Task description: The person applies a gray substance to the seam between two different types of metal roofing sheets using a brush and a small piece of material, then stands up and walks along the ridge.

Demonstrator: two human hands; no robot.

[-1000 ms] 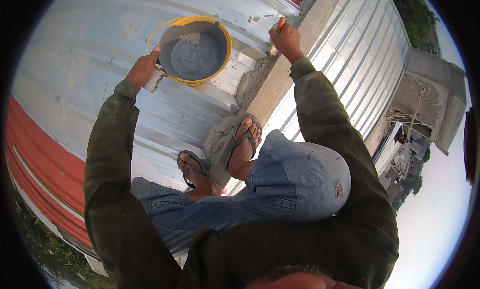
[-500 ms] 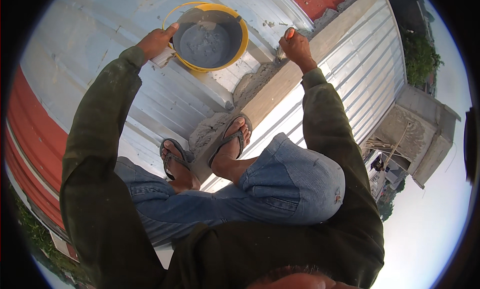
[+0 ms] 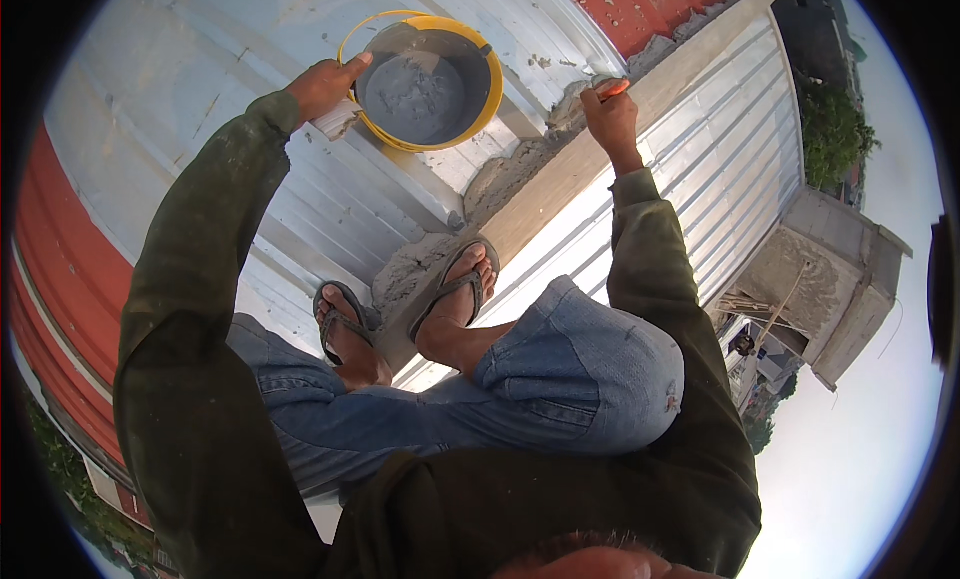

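Note:
My left hand (image 3: 322, 89) is closed at the left side of a grey bucket with a yellow rim (image 3: 496, 84), its thumb over the edge. A whitish, flat piece (image 3: 337, 120) shows under that palm; its kind is unclear. Wet grey cement mix (image 3: 412, 89) lies in the bucket. To the right, my right hand (image 3: 612, 121) is closed around a tool with an orange handle (image 3: 613, 90). The tool's working end is hard to make out against the grey mortar (image 3: 568, 109) where the metal roofing meets a concrete ledge (image 3: 555, 194).
My feet in dark flip-flops (image 3: 455, 294) rest by the ledge, beside rough mortar (image 3: 412, 264). Ribbed metal roofing (image 3: 330, 194) spreads to the left, with red sheets (image 3: 70, 249) beyond. Past the ledge, a lower ribbed roof (image 3: 715, 129) and a concrete structure (image 3: 815, 269) appear.
My right hand has moved slightly right and down, and the orange handle has turned from upright to lying sideways. The left hand still holds the bucket, which sits slightly lower right in view.

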